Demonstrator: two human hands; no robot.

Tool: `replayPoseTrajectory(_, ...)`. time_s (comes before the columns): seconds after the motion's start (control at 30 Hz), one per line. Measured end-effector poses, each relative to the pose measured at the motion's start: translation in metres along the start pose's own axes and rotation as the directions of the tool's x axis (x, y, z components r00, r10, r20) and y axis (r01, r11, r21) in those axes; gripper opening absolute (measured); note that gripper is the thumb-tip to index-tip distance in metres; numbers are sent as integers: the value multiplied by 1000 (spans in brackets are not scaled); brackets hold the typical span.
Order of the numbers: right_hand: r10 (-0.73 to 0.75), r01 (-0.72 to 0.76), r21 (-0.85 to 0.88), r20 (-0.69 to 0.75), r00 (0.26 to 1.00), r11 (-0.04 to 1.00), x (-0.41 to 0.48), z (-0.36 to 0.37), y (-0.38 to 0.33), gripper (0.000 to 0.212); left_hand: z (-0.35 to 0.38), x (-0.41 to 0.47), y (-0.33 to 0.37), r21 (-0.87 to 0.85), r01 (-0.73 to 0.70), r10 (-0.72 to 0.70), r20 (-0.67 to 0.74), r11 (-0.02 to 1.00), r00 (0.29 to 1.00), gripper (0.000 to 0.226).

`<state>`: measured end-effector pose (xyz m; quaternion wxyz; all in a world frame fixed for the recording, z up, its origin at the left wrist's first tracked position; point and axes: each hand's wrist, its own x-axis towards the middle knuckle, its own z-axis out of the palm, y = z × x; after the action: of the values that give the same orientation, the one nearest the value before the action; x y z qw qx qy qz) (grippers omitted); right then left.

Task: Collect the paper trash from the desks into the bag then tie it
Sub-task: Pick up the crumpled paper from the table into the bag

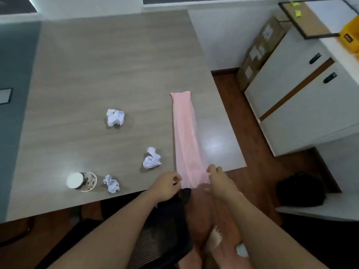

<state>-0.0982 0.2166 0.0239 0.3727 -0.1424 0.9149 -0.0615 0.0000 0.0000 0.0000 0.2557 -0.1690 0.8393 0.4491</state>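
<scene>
1. A black chair (153, 247) sits under the view, tucked against the near edge of the desk (97, 65).
2. The left hand (169, 184) is at that near edge. Its curled fingers and thumb pinch the left near corner of the bag (184, 136).
3. The right hand (214, 174) grasps the right near corner of the bag, with the fingers bent over it just past the desk edge.
4. The pink bag lies flat and narrow on the desk, running from the hands straight away. Its near end hangs a little over the near edge.
5. A strip of bare desk lies between the bag and the desk's right edge. Beyond that edge is wood floor (252, 171).
6. The near ball (111, 183) of paper sits close to the near edge, just beside the cup (81, 181) on its left.
7. The middle ball (152, 158) lies near the bag's left side, not touching it.
8. The far ball (115, 117) lies well apart from the others, towards the desk's centre.
9. Past the far ball the desk is open up to its far edge.
10. To the right across the floor stands a white cabinet (291, 105), with boxes (258, 53) behind it against the wall.
</scene>
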Motion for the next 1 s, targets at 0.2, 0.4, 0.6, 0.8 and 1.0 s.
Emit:
replayPoseTrajectory(0.2,16,-13,22,-159,987,1000,22,27,6,26,39,6,-10,7,8,-8,16,1000,1000,54)
replayPoseTrajectory(0.4,68,50,530,-200,977,847,19,26,8,6,36,0,-3,-4,40,-40,-31,999,999,79)
replayPoseTrajectory(0.6,90,36,809,-110,990,587,-10,-16,-2,13,12,-20,37,-126,-12,1,-90,992,996,92)
replayPoseTrajectory(0.8,106,43,959,-76,992,282,-41,-57,-16,17,-15,-41,69,-314,-90,46,-144,945,988,35)
replayPoseTrajectory(1.0,230,64,963,-126,965,262,-55,-85,-25,16,-38,-43,83,-776,147,-318,-72,613,945,24)
